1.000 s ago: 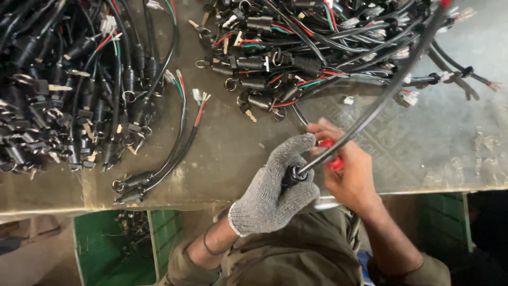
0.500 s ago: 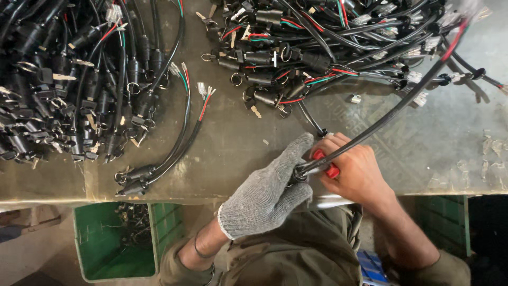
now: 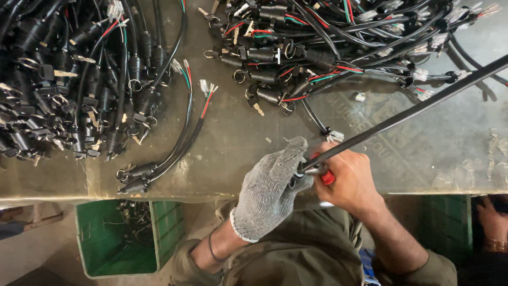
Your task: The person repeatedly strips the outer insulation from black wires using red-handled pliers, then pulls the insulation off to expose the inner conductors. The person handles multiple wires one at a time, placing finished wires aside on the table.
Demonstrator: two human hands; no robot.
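My left hand [image 3: 272, 182], in a grey knitted glove, grips the near end of a long black sleeved cable [image 3: 413, 108] at the bench's front edge. The cable runs up and to the right, out of view. Against it, my bare right hand [image 3: 352, 180] holds a red-handled tool [image 3: 324, 173] right at the cable's end. A small white connector [image 3: 334, 136] lies just above my hands.
Two heaps of black wire harnesses with key switches cover the bench, one at the left [image 3: 69, 79], one at the top right [image 3: 338, 47]. Two separate harnesses [image 3: 164, 153] lie between. A green crate [image 3: 103, 246] sits below the metal bench [image 3: 444, 159]. Another person's hand [image 3: 495, 220] shows at the right edge.
The view has shifted slightly. My hands stay together on the cable's end, and the cable now lies at a lower slant across the bench.
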